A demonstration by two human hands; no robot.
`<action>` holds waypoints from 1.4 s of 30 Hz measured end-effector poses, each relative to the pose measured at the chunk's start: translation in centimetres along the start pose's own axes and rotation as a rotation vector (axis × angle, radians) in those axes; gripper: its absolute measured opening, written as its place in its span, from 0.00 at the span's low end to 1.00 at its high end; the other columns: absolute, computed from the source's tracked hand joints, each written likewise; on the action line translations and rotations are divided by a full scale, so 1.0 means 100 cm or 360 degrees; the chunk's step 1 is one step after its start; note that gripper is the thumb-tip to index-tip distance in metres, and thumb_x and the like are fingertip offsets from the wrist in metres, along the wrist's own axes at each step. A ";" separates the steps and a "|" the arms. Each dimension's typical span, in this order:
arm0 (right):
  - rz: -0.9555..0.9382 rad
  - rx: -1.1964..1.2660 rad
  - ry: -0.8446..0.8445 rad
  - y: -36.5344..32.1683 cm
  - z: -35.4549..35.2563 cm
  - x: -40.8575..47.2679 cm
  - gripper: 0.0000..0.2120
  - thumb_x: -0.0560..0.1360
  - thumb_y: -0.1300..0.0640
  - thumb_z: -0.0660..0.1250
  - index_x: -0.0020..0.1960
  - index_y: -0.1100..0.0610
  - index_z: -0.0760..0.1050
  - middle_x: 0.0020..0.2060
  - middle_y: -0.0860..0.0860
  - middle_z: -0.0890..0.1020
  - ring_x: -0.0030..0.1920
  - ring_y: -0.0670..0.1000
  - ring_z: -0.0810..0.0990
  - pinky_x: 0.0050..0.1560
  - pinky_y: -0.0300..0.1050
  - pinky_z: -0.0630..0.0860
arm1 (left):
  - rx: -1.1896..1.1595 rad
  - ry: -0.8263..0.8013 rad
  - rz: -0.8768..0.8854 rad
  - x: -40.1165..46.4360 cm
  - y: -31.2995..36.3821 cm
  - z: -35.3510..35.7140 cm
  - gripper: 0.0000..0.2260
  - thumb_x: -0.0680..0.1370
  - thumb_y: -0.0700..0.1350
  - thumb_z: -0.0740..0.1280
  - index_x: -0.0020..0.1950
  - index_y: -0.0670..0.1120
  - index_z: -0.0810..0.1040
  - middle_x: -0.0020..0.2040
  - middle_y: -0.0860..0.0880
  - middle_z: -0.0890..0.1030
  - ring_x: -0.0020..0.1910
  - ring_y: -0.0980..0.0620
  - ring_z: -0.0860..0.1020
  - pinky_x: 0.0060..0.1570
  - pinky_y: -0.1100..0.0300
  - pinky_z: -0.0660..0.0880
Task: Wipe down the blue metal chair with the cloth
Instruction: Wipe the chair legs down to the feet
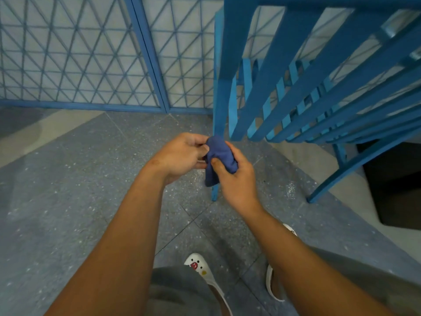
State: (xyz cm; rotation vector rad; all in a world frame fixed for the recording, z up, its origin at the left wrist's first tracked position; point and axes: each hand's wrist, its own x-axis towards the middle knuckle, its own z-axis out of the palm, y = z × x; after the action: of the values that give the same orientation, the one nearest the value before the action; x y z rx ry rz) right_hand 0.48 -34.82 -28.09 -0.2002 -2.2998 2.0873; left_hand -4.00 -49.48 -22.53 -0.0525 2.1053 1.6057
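A small dark blue cloth [219, 157] is bunched between both hands, in front of me above the floor. My right hand [237, 179] grips its lower right part, thumb pressed on the fabric. My left hand [182, 156] pinches the cloth's upper left edge with curled fingers. The blue metal chair [303, 71] with slatted back and seat fills the upper right. One of its legs [219, 99] drops to the floor just behind the cloth. The hands are close to this leg but do not touch the chair.
A blue metal lattice fence [91, 53] runs across the back. The floor is grey speckled tile [68, 179]. My feet in white clogs [202, 267] stand below the hands. A dark opening [396, 185] lies at the right, under the chair.
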 end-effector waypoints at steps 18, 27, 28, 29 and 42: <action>-0.0088 0.0094 0.0666 -0.003 0.018 0.065 0.10 0.72 0.56 0.78 0.37 0.58 0.80 0.30 0.47 0.81 0.30 0.39 0.77 0.33 0.36 0.74 | -0.0155 0.0333 0.0458 0.025 0.012 0.003 0.28 0.86 0.59 0.43 0.75 0.50 0.73 0.71 0.55 0.77 0.69 0.57 0.76 0.68 0.59 0.71; 0.0171 0.0216 0.0656 -0.004 0.021 0.067 0.15 0.74 0.52 0.77 0.35 0.60 0.80 0.28 0.50 0.80 0.30 0.45 0.77 0.32 0.44 0.74 | -0.0033 0.0350 0.0512 0.025 0.008 0.000 0.30 0.83 0.65 0.40 0.70 0.58 0.77 0.70 0.61 0.76 0.70 0.64 0.71 0.77 0.49 0.63; 0.0124 0.0283 0.0643 -0.008 0.020 0.068 0.13 0.74 0.53 0.76 0.35 0.59 0.81 0.29 0.49 0.81 0.31 0.45 0.78 0.33 0.42 0.75 | -0.0024 0.0350 0.0514 0.025 0.008 0.000 0.31 0.83 0.66 0.40 0.70 0.58 0.77 0.70 0.62 0.76 0.71 0.64 0.71 0.77 0.48 0.62; 0.0085 0.0319 0.0626 -0.010 0.020 0.069 0.12 0.74 0.54 0.76 0.37 0.60 0.81 0.30 0.49 0.82 0.32 0.44 0.79 0.33 0.41 0.75 | -0.0027 0.0349 0.0509 0.026 0.008 0.000 0.31 0.82 0.66 0.40 0.70 0.58 0.77 0.70 0.62 0.76 0.72 0.64 0.70 0.77 0.48 0.62; 0.0500 -0.0105 0.0212 0.064 0.002 0.032 0.06 0.80 0.53 0.63 0.47 0.52 0.76 0.38 0.52 0.81 0.36 0.53 0.79 0.36 0.46 0.72 | 0.0166 0.0354 0.0301 0.017 -0.019 -0.005 0.16 0.86 0.50 0.59 0.73 0.55 0.74 0.65 0.61 0.75 0.64 0.62 0.71 0.65 0.66 0.68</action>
State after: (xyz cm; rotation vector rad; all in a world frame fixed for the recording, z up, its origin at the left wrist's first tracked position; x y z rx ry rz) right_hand -2.25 -34.09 -34.72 -0.7232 -2.3870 2.0497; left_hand -5.12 -50.05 -24.82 0.0038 2.4252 1.6590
